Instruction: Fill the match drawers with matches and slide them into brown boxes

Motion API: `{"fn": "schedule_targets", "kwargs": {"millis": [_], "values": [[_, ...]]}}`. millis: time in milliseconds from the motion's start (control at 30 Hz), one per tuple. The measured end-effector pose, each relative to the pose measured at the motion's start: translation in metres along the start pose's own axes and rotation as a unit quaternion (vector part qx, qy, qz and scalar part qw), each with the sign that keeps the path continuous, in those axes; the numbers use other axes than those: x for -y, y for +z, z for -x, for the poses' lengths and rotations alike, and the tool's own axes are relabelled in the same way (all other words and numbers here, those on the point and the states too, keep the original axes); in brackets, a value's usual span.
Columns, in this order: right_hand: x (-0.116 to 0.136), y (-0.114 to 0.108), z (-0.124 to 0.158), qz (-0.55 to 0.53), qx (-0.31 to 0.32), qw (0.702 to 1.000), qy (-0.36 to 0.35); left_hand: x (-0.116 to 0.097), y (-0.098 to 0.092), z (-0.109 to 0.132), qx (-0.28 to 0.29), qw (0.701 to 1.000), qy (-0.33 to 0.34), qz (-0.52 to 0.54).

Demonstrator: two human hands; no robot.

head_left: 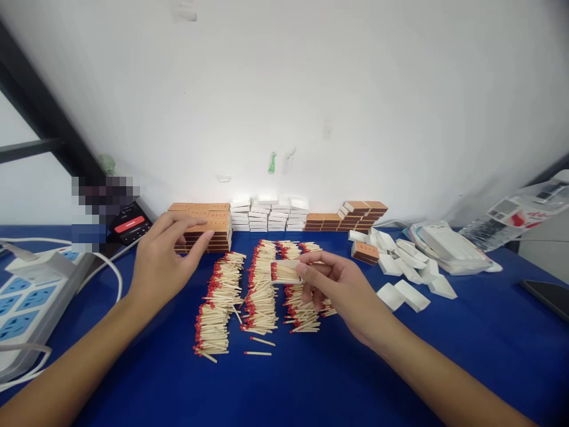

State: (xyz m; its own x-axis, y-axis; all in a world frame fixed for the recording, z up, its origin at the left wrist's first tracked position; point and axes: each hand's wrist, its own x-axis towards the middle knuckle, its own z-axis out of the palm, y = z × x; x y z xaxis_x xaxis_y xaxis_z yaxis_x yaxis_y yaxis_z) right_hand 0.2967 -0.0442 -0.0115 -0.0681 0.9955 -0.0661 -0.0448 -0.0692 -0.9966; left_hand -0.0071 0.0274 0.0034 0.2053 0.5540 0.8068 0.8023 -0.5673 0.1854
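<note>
In my right hand [340, 284] is a small white matchbox tray [287, 281] filled with red-tipped matches, pinched at its right end between thumb and fingers. It is held above rows of loose matches [217, 308] on the blue table. My left hand [166, 252] is at the stacked orange matchboxes [220, 216], thumb and fingers apart and curved. Nothing shows between them; whether the fingertips touch the boxes I cannot tell. Part of the stack is hidden behind this hand. Two single matches [260, 353] lie in front of the rows.
White trays [271, 216] stand piled by the wall beside more orange matchboxes [322, 221]. Loose white trays [411, 293] lie scattered at right, near a plastic bottle [520, 210] and a dark phone [546, 298]. A power strip [40, 308] with white cables occupies the left.
</note>
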Motion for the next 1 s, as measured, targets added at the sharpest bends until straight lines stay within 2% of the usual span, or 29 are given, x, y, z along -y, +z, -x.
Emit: {"fn": "schedule_targets", "kwargs": {"millis": [200, 300, 433, 600, 767, 1000], "values": [[0.003, -0.027, -0.022, 0.034, -0.063, 0.997, -0.015, -0.02, -0.004, 0.01, 0.053, 0.995, 0.063, 0.057], [0.003, -0.044, -0.033, 0.07, -0.065, 0.995, -0.013, -0.024, -0.006, 0.013, 0.072, 0.992, 0.076, 0.073], [0.004, -0.064, -0.043, 0.111, -0.059, 0.992, -0.004, -0.025, -0.006, 0.016, 0.078, 0.99, 0.087, 0.075], [0.002, -0.081, -0.051, 0.129, -0.097, 0.987, 0.003, -0.027, -0.005, 0.016, 0.08, 0.987, 0.111, 0.078], [-0.004, -0.079, -0.053, 0.146, -0.104, 0.984, -0.017, -0.032, -0.006, 0.016, 0.084, 0.986, 0.111, 0.085], [-0.013, -0.051, -0.064, 0.155, -0.048, 0.985, -0.054, -0.037, -0.008, 0.016, 0.09, 0.985, 0.115, 0.094]]}}
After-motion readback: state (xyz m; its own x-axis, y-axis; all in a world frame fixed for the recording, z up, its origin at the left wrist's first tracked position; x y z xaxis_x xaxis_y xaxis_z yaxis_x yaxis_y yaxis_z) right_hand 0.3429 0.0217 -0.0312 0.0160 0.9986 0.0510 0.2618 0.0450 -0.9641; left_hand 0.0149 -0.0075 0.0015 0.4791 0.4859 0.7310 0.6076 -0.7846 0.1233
